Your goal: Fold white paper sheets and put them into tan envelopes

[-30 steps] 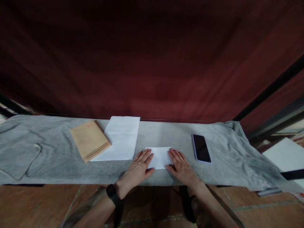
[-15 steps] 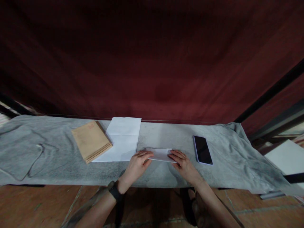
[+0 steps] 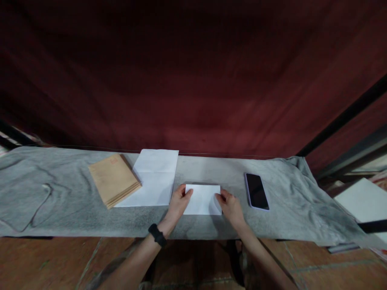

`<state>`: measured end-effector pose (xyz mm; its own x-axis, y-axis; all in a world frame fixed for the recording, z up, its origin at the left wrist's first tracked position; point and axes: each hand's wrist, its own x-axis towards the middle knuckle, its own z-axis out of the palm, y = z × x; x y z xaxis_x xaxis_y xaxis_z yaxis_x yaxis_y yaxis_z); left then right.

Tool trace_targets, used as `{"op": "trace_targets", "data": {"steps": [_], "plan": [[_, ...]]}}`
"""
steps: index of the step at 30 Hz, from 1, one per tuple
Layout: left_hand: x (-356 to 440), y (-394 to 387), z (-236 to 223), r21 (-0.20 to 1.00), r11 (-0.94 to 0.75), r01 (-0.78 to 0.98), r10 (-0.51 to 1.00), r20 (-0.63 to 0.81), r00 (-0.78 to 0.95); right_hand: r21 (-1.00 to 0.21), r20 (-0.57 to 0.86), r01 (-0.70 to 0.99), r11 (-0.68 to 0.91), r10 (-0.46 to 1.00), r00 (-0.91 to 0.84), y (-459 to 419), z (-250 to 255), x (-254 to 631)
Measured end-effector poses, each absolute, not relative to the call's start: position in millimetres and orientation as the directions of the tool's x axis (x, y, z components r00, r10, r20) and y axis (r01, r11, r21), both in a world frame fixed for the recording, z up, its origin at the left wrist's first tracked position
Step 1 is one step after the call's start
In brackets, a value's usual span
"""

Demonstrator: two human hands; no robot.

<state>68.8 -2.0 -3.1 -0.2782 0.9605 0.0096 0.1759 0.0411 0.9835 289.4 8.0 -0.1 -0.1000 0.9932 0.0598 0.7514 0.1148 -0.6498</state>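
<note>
A folded sheet of white paper (image 3: pixel 202 200) lies between my hands, low over the cloth-covered table, its broad face turned up toward me. My left hand (image 3: pixel 179 200) pinches its left edge, thumb on top and fingers behind. At the opposite edge my right hand (image 3: pixel 230 204) grips it the same way. Just left of my left hand rests a stack of larger white sheets (image 3: pixel 157 179) with a crease across the middle. Brown envelopes (image 3: pixel 114 177) sit piled over the left part of those sheets.
A phone (image 3: pixel 256 191) with a dark screen and pale purple case lies right of my right hand. Grey cloth (image 3: pixel 290 197) drapes the narrow table. A thin cord (image 3: pixel 40 205) trails at the left. Behind the table hangs a dark red curtain (image 3: pixel 199 100).
The folded paper has turned so its broad face shows, where before it was a narrower strip. My fingers have gone from lying over it to pinching its side edges.
</note>
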Motion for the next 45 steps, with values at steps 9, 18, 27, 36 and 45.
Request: {"op": "trace_targets", "data": {"steps": [9, 18, 27, 36, 45], "plan": [[61, -6, -11, 0.760, -0.054, 0.648, 0.946, 0.247, -0.211, -0.249, 0.031, 0.964, 0.094, 0.996, -0.089, 3, 3, 274], [70, -22, 8, 0.409, -0.039, 0.912, 0.968, 0.242, -0.067, -0.226, 0.049, 0.971, 0.083, 0.996, -0.074, 0, -6, 272], [93, -35, -7, 0.223, -0.252, 0.942, 0.935, 0.307, 0.178, -0.308, 0.346, 0.858, 0.412, 0.888, -0.302, -7, -12, 257], [97, -43, -28, 0.084, -0.267, 0.960, 0.927, 0.297, 0.231, -0.191, 0.337, 0.845, 0.499, 0.842, -0.421, -24, -28, 244], [84, -42, -30, 0.081, -0.187, 0.979, 0.942, 0.297, 0.155, -0.047, 0.407, 0.884, 0.466, 0.817, -0.409, -24, -34, 262]]}}
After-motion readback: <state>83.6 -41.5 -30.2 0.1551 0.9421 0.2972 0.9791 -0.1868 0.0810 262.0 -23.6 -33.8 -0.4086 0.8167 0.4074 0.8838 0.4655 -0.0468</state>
